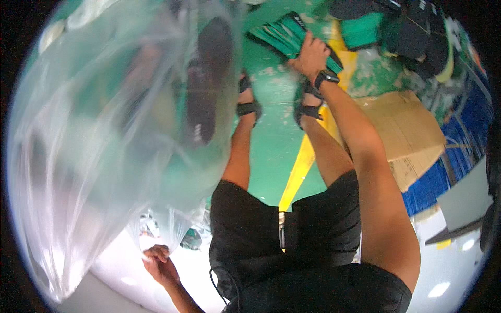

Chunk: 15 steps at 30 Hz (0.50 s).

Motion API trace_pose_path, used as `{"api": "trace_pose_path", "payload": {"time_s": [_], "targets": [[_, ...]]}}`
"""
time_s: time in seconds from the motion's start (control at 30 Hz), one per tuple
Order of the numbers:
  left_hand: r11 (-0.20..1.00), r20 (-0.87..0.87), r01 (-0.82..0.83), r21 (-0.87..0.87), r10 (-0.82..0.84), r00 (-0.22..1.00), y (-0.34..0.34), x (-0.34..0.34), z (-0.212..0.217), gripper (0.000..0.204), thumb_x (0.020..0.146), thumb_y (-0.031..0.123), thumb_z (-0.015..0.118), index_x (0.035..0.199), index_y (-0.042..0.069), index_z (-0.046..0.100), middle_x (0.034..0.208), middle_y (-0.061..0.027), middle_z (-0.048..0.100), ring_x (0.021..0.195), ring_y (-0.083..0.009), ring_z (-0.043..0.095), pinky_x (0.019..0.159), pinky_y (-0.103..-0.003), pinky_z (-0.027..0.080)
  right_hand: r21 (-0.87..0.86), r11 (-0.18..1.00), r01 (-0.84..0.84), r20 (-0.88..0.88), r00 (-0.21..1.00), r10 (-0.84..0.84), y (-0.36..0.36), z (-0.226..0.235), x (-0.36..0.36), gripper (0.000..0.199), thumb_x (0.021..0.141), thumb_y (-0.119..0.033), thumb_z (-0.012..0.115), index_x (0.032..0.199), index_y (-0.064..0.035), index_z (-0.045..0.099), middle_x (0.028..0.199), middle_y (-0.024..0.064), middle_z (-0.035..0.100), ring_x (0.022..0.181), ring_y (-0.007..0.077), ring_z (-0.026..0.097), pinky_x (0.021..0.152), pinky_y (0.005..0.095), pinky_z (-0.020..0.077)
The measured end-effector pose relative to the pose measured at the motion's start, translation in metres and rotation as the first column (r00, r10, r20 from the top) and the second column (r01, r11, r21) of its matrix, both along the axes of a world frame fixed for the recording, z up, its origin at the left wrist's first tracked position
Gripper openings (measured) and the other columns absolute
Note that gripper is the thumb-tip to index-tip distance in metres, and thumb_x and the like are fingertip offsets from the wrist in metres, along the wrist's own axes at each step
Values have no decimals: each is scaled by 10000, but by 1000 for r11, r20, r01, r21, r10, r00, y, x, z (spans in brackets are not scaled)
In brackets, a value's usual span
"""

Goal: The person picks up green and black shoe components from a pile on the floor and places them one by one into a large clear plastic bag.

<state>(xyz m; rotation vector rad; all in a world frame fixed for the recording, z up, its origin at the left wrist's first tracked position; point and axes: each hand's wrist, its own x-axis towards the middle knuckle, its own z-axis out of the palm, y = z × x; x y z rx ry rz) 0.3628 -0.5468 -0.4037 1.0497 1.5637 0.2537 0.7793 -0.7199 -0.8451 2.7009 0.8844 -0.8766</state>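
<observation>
Over green floor [269, 161], right fingers [310, 41] clamp a green piece [282, 37] while left fingers [158, 252] curl by clear plastic [78, 172], grip unclear.

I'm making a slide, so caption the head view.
Right hand grasping a fan-shaped green-and-black item over a green floor; left hand curled beside a large translucent plastic bag.

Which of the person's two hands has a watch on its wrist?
The right hand, near the top: a dark watch circles its wrist, while the left hand shows no watch.
</observation>
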Motion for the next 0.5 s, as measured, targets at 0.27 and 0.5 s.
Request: {"api": "trace_pose_path", "payload": {"time_s": [0.27, 0.5], "targets": [[840, 253, -541, 32, 517, 818, 0, -18, 57, 417, 1006, 264, 361, 1311, -19, 380, 482, 54, 264, 362, -37, 236, 368, -191, 206, 503, 774, 385, -548, 835, -60, -9, 170, -53, 980, 592, -352, 781, 1335, 45, 281, 1293, 259, 435, 1186, 378, 451, 1000, 410, 371], [790, 359, -599, -131, 601, 714, -3, -14, 54, 453, 1007, 263, 357, 1402, 45, 307, 501, 55, 262, 372, -34, 226, 362, -194, 208, 669, 594, 447, -742, 439, 506, 82, 454, -109, 801, 734, -308, 731, 1363, -28, 320, 1322, 177, 434, 1205, 280, 434, 1042, 401, 326]]}}
